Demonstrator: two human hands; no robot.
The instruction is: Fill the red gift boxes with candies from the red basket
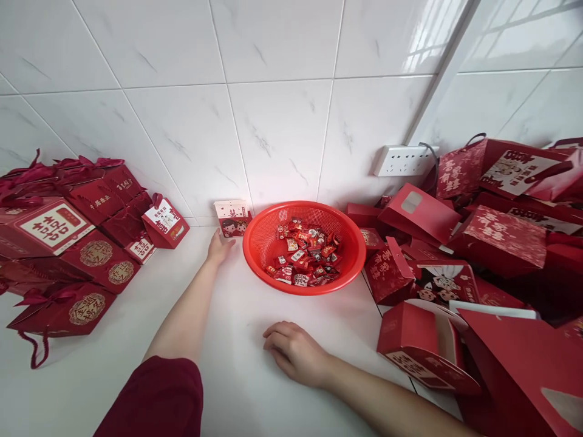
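Observation:
My left hand (220,247) reaches forward to a small red and pale gift box (234,226) with cartoon figures, standing against the tiled wall. Its thumb and fingers are spread at the box's lower left; whether they touch it I cannot tell. A round red plastic colander (259,261) stands right of that box, with many wrapped candies (310,252) inside. In front of the colander, my right hand (296,352) rests on the white tabletop (237,364), its fingers loosely bent and no object visible in them.
Stacked red gift boxes with ribbons (86,252) stand at the left, beside a small house-shaped box (166,221). A large heap of red boxes (496,243) covers the right side, reaching close to my right forearm. A white power strip (403,161) sits against the wall behind it.

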